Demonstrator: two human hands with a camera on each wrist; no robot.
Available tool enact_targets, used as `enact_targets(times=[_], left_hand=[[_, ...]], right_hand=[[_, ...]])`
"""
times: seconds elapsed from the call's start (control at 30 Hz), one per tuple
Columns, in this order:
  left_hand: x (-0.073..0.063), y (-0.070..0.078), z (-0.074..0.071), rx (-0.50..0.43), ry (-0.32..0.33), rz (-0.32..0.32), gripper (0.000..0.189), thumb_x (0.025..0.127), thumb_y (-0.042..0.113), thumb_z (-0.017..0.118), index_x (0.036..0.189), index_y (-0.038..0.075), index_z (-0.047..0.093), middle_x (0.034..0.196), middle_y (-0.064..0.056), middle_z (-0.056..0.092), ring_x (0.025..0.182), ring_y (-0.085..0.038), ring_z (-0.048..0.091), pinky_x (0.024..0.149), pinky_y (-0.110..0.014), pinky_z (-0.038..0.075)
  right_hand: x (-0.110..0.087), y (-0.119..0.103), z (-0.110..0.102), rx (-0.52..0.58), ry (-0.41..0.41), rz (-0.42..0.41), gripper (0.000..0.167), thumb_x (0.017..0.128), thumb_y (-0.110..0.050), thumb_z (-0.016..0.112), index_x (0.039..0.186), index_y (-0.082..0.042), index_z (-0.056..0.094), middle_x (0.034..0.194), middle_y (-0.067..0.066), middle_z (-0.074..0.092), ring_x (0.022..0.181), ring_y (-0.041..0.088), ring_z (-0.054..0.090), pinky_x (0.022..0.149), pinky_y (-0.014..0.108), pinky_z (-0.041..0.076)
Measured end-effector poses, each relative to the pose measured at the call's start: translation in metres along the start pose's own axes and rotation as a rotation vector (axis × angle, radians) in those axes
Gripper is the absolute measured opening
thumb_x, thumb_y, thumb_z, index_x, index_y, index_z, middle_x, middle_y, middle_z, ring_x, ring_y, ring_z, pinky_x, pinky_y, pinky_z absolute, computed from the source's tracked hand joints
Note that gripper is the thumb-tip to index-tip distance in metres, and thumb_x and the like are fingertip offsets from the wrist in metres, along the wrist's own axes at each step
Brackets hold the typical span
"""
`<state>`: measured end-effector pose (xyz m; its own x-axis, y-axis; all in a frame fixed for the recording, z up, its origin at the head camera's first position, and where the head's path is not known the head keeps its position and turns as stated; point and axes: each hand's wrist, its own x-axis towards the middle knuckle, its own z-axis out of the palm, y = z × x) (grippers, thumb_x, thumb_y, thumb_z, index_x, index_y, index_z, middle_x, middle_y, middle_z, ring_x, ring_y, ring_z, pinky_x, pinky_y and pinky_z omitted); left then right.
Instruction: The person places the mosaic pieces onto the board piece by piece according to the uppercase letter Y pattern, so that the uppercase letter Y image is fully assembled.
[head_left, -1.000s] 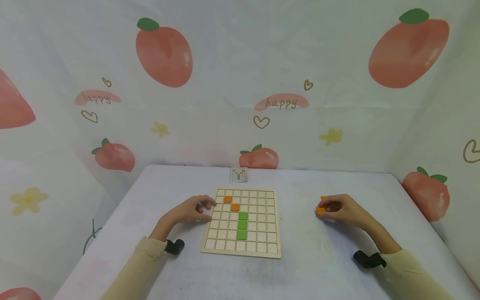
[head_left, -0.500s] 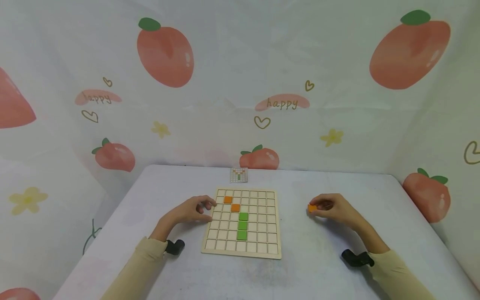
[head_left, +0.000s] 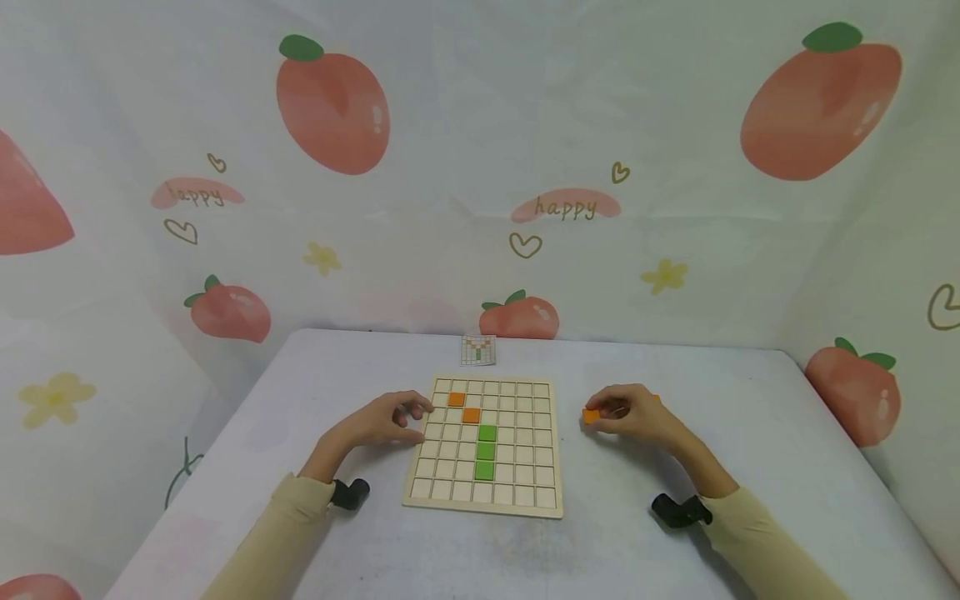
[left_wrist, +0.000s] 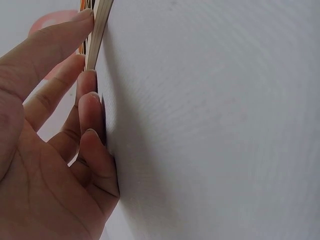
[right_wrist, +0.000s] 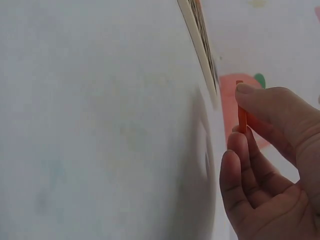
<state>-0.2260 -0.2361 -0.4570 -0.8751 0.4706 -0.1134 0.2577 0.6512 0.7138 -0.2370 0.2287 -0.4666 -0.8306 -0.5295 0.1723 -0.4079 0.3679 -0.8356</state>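
A wooden grid board [head_left: 480, 507] lies mid-table. Set in its squares are two orange tiles, one farther back [head_left: 456, 400] and one nearer [head_left: 471, 415], plus a column of green tiles [head_left: 486, 451]. My left hand [head_left: 386, 418] touches the board's left edge with thumb and fingertips, the other fingers loosely bent. Right of the board, my right hand [head_left: 626, 411] pinches a thin square orange tile [right_wrist: 242, 117] between thumb and fingers, held edge-on in the right wrist view. Another orange tile [head_left: 656, 398] peeks out behind that hand, mostly hidden.
Behind the board lies a small card [head_left: 477, 351] printed with a coloured grid pattern. The white table [head_left: 480, 558] meets a fruit-patterned cloth [head_left: 450, 275] at the back and sides. Each wrist wears a black camera, one left [head_left: 350, 494] and one right [head_left: 678, 511].
My right hand has moved left toward the board with the pinched orange tile, leaving another orange tile behind on the table. The left hand has stayed at the board's edge.
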Motion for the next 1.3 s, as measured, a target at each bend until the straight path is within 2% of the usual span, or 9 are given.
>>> enact_targets(times=[0.43,0.67,0.9,1.1,1.3], left_hand=[[0.000,0.001,0.000,0.010,0.000,0.004,0.043,0.085,0.016,0.084,0.124,0.010,0.066,0.103,-0.001,0.057,0.086,-0.020,0.052,0.076,-0.035,0.044],[-0.001,0.002,0.000,-0.001,0.000,0.005,0.044,0.085,0.014,0.084,0.124,0.008,0.066,0.103,-0.003,0.057,0.085,-0.021,0.051,0.076,-0.035,0.044],[0.000,0.003,0.000,0.011,0.003,-0.003,0.043,0.085,0.015,0.083,0.124,0.009,0.067,0.103,-0.002,0.058,0.086,-0.020,0.052,0.076,-0.034,0.044],[0.000,0.004,0.000,0.019,0.008,-0.013,0.043,0.085,0.015,0.083,0.125,0.010,0.067,0.104,-0.002,0.058,0.086,-0.020,0.052,0.076,-0.034,0.044],[-0.001,0.005,0.000,0.000,0.003,0.003,0.044,0.085,0.014,0.084,0.125,0.007,0.066,0.103,-0.004,0.058,0.086,-0.021,0.051,0.076,-0.036,0.044]], right_hand=[[0.033,-0.013,0.033,0.046,-0.046,-0.057,0.023,0.083,-0.004,0.084,0.103,-0.001,0.074,0.089,0.008,0.067,0.077,0.019,0.059,0.072,0.027,0.051],[0.051,-0.021,0.050,0.050,-0.059,-0.026,0.024,0.082,-0.009,0.086,0.102,-0.005,0.075,0.086,0.003,0.064,0.076,0.019,0.058,0.070,0.027,0.049],[0.064,-0.025,0.067,0.060,-0.056,-0.027,0.024,0.082,-0.010,0.087,0.102,-0.003,0.076,0.091,0.006,0.067,0.078,0.018,0.057,0.071,0.026,0.048],[0.072,-0.033,0.077,0.051,-0.044,-0.004,0.024,0.081,-0.011,0.088,0.101,-0.004,0.076,0.095,0.004,0.069,0.079,0.018,0.059,0.073,0.027,0.049],[0.076,-0.036,0.086,0.025,-0.038,0.002,0.023,0.081,-0.011,0.088,0.100,-0.003,0.077,0.095,0.003,0.070,0.078,0.015,0.059,0.073,0.027,0.051]])
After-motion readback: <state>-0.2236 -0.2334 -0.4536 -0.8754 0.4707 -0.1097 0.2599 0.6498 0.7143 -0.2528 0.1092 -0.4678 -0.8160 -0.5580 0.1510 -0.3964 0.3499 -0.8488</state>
